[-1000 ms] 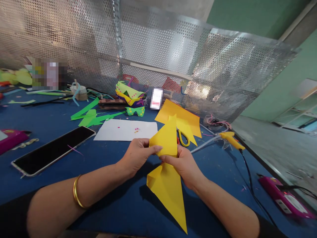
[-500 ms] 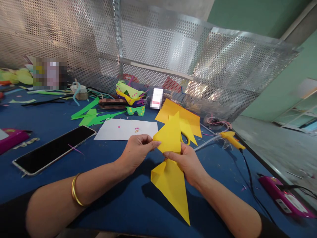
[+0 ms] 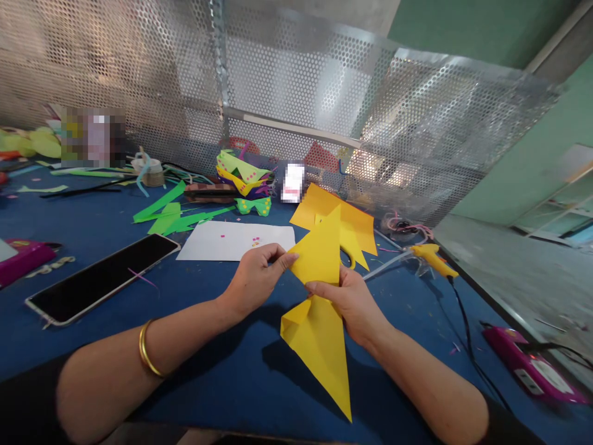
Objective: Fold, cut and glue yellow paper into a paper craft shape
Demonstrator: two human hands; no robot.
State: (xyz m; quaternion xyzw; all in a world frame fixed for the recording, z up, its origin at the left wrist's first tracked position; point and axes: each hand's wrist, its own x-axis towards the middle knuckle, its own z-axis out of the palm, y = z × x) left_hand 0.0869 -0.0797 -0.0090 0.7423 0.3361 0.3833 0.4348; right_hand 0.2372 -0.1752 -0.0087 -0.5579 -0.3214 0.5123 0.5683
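Blue surface (image 3: 222, 383): phone (image 3: 99, 278) left, white sheet (image 3: 231, 242) beside green paper strips (image 3: 171, 216). Dotted paper pile (image 3: 243, 176) near perforated metal screen (image 3: 324, 93). Yellow glue gun (image 3: 433, 258) right, pink device (image 3: 532, 371) at the right edge.

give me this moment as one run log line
left hand: pinches yellow paper corner | right hand: grips its middle | paper: folded, held above blue table | scissors: behind

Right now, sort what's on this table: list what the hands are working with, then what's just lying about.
In hand:
yellow paper, pinched by left hand and right hand

Lying about:
phone
white sheet
scissors
glue gun
green scraps
yellow sheets
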